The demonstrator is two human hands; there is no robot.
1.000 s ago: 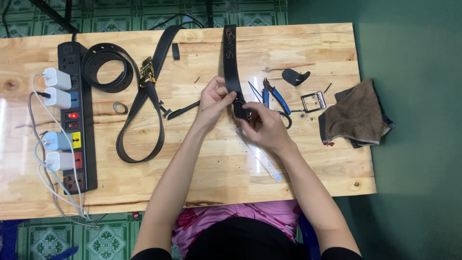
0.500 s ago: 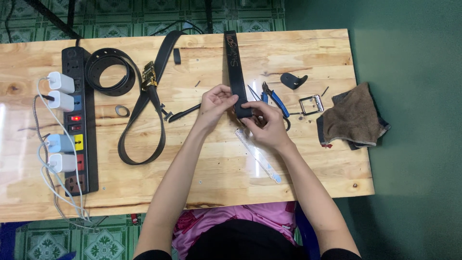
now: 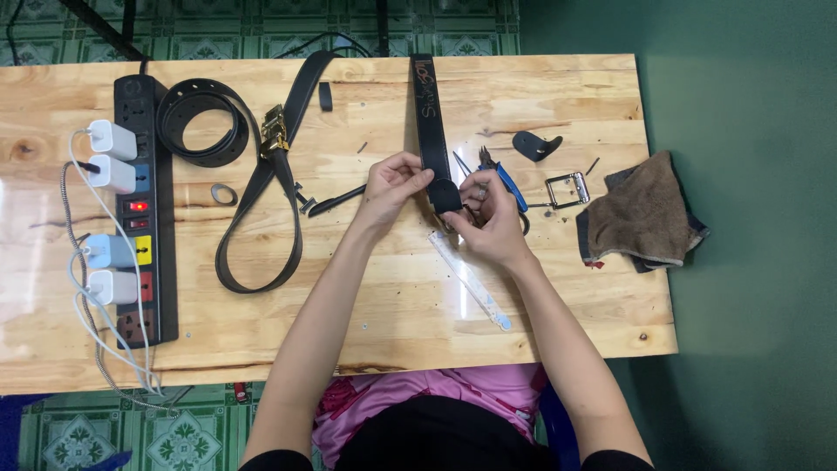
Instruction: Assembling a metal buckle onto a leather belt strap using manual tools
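Both hands at frame centre on near end of long black leather belt strap [image 3: 430,122]. Left hand [image 3: 392,185] has slid up, fingers now pinched on strap edge; right hand [image 3: 488,218] stays clamped on strap tip. Blue-handled pliers [image 3: 506,179] lie just right, silver rectangular buckle frame [image 3: 567,189] beyond: grip reset, strap end steadied.

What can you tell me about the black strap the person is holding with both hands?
The black strap is a flat, dark band that looks like leather, with pale markings near its far end. It lies straight on the wooden table, running from the far edge toward the person. Its near end is pinched between the left hand and the right hand, which cover its tip, so any fitting there cannot be seen. Blue-handled pliers lie just beside it.
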